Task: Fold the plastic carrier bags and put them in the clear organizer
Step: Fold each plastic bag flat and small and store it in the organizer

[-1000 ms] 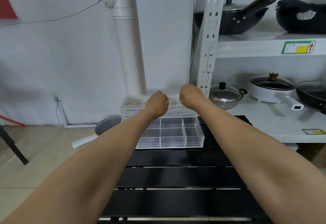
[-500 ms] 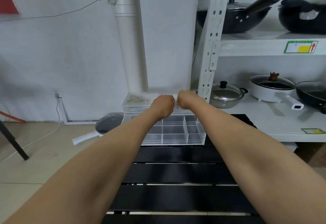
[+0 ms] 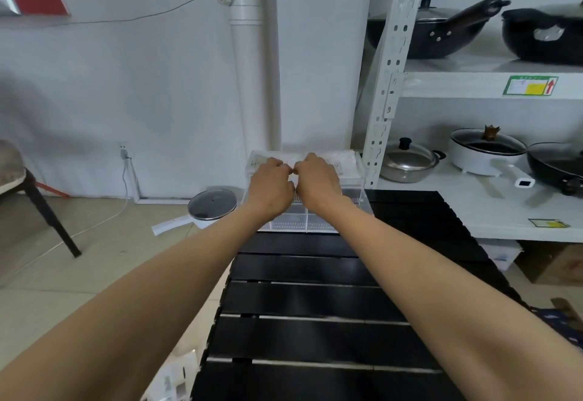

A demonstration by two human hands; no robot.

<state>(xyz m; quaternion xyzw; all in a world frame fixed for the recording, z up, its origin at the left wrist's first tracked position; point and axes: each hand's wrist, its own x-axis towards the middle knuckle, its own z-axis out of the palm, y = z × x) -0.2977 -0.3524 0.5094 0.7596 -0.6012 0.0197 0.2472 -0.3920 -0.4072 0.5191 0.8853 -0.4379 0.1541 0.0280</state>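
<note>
The clear organizer with divided compartments stands at the far end of the black slatted table. Across its top lies a thin whitish plastic bag with faint print. Both arms reach out over the table to it. My left hand and my right hand meet knuckle to knuckle over the middle of the organizer. Their fingers are curled and seem to pinch the bag. The fingertips and the bag's middle are hidden behind the backs of my hands.
A white shelf with pots and pans runs along the right, its perforated post just beside the organizer. A lidded pot sits on the floor to the left, a chair further left. More printed plastic lies beside the table's near left corner.
My hands were spread apart along the organizer's top and have come together at its middle. The view has shifted slightly closer and to the left.
</note>
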